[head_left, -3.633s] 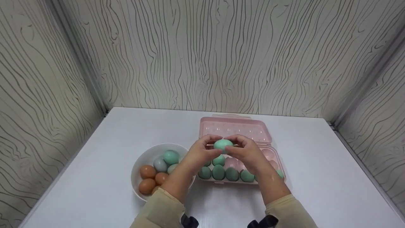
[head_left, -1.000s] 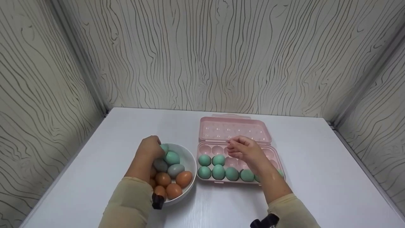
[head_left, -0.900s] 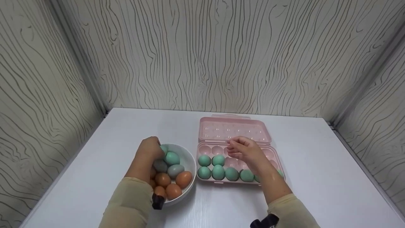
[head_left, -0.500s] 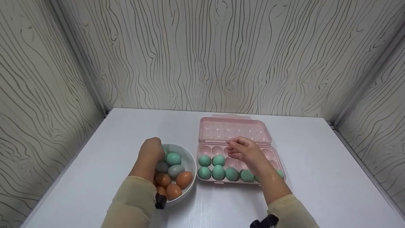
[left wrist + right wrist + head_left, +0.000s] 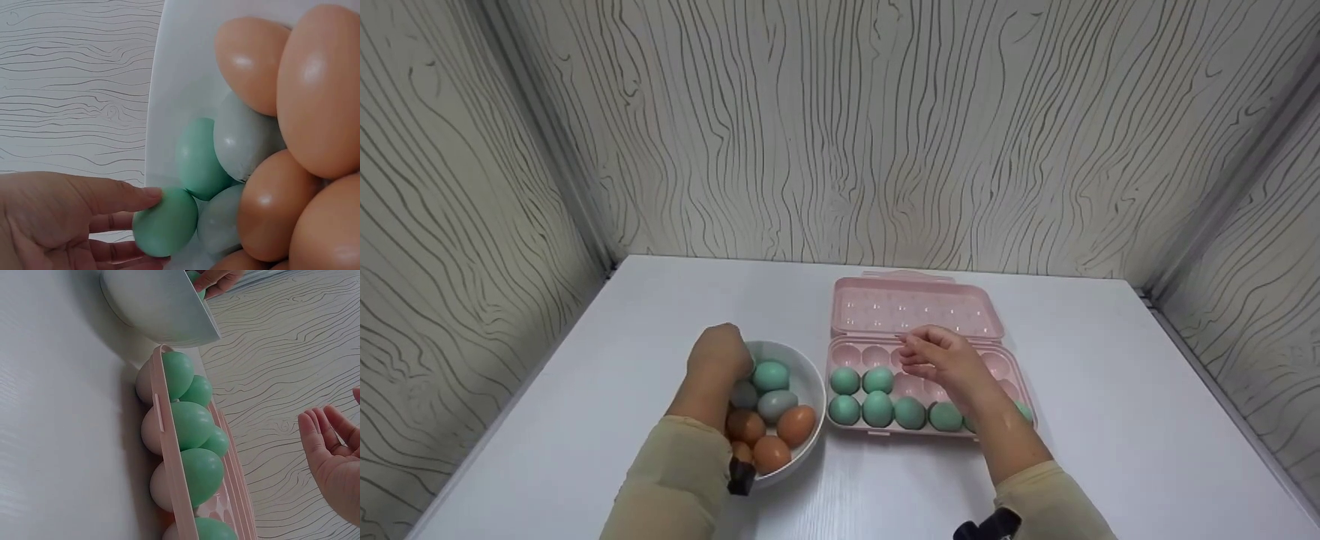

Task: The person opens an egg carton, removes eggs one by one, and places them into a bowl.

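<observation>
At the far left rim of a white bowl [image 5: 808, 360], my left hand [image 5: 718, 356] pinches a green egg [image 5: 166, 222] between thumb and fingers; in the head view the hand hides most of it. Beside it in the bowl lie another green egg [image 5: 772, 376], a grey-blue egg [image 5: 778, 406] and several brown eggs [image 5: 796, 425]. My right hand [image 5: 949, 364] hovers over the pink egg carton [image 5: 915, 304] with fingers loosely bent and nothing in them. Green eggs [image 5: 878, 409] fill much of the carton's front row, and two more sit behind them on the left.
The carton's lid lies folded back toward the wall, and several pink cups [image 5: 846, 354] show in its back row. Bowl and carton stand close side by side on a white table [image 5: 1110, 390]. Wood-patterned panels [image 5: 840, 135] enclose the back and sides.
Earlier, both hands held a green egg over the carton. Since then my left hand has moved left to the bowl, lately shifting slightly right; my right hand has stayed over the carton, without an egg.
</observation>
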`<act>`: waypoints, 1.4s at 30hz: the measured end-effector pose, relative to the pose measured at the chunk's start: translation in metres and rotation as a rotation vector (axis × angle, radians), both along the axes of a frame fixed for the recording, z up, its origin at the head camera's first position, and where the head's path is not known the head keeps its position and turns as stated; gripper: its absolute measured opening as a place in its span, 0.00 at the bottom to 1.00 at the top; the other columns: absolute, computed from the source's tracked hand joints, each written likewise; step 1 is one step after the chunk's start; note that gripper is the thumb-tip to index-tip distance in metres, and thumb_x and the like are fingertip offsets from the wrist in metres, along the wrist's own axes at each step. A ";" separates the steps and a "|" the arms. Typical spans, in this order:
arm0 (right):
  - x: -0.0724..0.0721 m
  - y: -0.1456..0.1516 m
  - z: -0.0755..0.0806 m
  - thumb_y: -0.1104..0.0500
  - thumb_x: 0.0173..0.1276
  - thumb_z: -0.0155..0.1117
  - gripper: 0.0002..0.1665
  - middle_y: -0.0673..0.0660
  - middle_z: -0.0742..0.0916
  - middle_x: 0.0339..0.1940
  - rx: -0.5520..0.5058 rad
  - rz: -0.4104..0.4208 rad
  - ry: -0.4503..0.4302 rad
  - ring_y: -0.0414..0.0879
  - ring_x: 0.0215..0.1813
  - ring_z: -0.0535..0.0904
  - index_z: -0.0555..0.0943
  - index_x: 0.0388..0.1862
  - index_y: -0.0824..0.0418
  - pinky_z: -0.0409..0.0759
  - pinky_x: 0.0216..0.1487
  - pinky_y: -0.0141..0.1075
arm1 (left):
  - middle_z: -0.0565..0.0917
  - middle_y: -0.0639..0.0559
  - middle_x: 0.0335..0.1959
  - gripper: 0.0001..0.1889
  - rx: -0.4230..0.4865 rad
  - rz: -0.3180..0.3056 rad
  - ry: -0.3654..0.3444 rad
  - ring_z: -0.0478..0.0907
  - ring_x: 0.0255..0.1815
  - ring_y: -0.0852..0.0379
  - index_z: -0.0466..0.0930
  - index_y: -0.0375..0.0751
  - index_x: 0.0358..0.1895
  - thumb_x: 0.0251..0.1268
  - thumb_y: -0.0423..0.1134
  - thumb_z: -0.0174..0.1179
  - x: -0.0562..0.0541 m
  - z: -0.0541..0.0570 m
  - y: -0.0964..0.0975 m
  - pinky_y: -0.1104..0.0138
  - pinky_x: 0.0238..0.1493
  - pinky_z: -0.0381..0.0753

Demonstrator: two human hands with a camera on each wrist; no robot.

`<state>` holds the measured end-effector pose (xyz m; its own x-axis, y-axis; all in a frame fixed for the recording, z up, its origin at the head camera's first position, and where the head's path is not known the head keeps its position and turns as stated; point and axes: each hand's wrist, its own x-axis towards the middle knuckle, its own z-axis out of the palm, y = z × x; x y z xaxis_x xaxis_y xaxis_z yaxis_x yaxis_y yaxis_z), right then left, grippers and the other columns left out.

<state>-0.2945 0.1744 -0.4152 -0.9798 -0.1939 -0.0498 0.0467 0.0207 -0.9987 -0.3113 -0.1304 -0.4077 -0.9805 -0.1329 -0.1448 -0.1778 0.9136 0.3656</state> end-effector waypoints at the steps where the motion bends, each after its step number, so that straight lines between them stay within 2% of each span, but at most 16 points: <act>1: 0.000 0.000 0.000 0.60 0.67 0.56 0.10 0.62 0.80 0.37 0.001 0.000 0.000 0.54 0.43 0.77 0.77 0.41 0.66 0.79 0.47 0.39 | 0.80 0.40 0.36 0.11 -0.003 0.001 0.003 0.75 0.35 0.50 0.77 0.30 0.42 0.54 0.27 0.54 0.000 0.000 0.000 0.57 0.41 0.78; 7: 0.000 0.001 -0.002 0.58 0.66 0.57 0.11 0.61 0.80 0.36 0.009 0.002 0.001 0.53 0.42 0.77 0.77 0.41 0.66 0.79 0.47 0.38 | 0.80 0.41 0.35 0.09 0.001 0.008 0.009 0.75 0.34 0.50 0.78 0.31 0.41 0.56 0.26 0.53 -0.001 0.000 0.000 0.57 0.41 0.77; 15: -0.001 0.002 -0.002 0.56 0.65 0.59 0.14 0.61 0.80 0.37 0.018 -0.011 -0.001 0.51 0.41 0.78 0.77 0.42 0.66 0.79 0.46 0.38 | 0.80 0.40 0.38 0.11 -0.037 0.001 0.011 0.75 0.36 0.50 0.77 0.31 0.43 0.57 0.26 0.52 -0.003 0.000 -0.001 0.57 0.43 0.77; 20: -0.001 0.003 0.000 0.54 0.63 0.61 0.17 0.60 0.80 0.36 0.029 -0.012 0.000 0.49 0.40 0.78 0.76 0.43 0.67 0.79 0.46 0.38 | 0.77 0.37 0.46 0.14 -0.039 -0.006 0.017 0.74 0.45 0.46 0.75 0.30 0.48 0.58 0.25 0.51 -0.002 0.003 0.002 0.56 0.47 0.75; 23: -0.002 0.004 0.001 0.56 0.64 0.60 0.15 0.60 0.79 0.36 0.031 -0.014 0.004 0.49 0.40 0.78 0.76 0.43 0.67 0.79 0.46 0.38 | 0.74 0.35 0.51 0.16 -0.034 -0.015 0.036 0.73 0.51 0.44 0.73 0.30 0.51 0.59 0.25 0.50 -0.001 0.005 0.005 0.56 0.51 0.73; 28: -0.002 0.006 0.004 0.56 0.65 0.59 0.14 0.60 0.80 0.36 0.054 -0.023 0.005 0.51 0.41 0.78 0.76 0.42 0.66 0.78 0.47 0.38 | 0.76 0.37 0.46 0.14 -0.016 -0.051 0.087 0.74 0.48 0.45 0.75 0.32 0.47 0.56 0.26 0.53 0.000 0.008 0.010 0.56 0.50 0.73; 32: -0.002 0.008 0.005 0.54 0.65 0.58 0.16 0.60 0.79 0.37 0.078 -0.016 0.008 0.50 0.42 0.77 0.75 0.43 0.66 0.78 0.47 0.37 | 0.77 0.40 0.43 0.14 0.012 -0.053 0.108 0.74 0.45 0.46 0.76 0.35 0.45 0.53 0.27 0.55 0.001 0.010 0.013 0.55 0.49 0.74; 37: -0.003 0.010 0.007 0.54 0.65 0.58 0.16 0.61 0.79 0.38 0.093 -0.024 0.013 0.49 0.41 0.78 0.75 0.43 0.66 0.78 0.47 0.38 | 0.76 0.39 0.45 0.16 0.030 -0.059 0.139 0.74 0.47 0.45 0.76 0.34 0.47 0.53 0.27 0.56 0.003 0.018 0.017 0.54 0.49 0.74; 42: -0.005 0.013 0.008 0.56 0.68 0.55 0.13 0.63 0.80 0.40 0.120 -0.037 0.025 0.49 0.41 0.78 0.75 0.43 0.66 0.78 0.47 0.39 | 0.75 0.40 0.48 0.21 0.076 -0.077 0.150 0.75 0.48 0.45 0.75 0.36 0.51 0.50 0.30 0.61 0.003 0.027 0.025 0.54 0.49 0.75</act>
<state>-0.2994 0.1871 -0.4071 -0.9873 -0.1518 -0.0458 0.0246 0.1387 -0.9900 -0.3079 -0.1049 -0.3810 -0.9987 -0.0504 -0.0029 -0.0463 0.8914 0.4508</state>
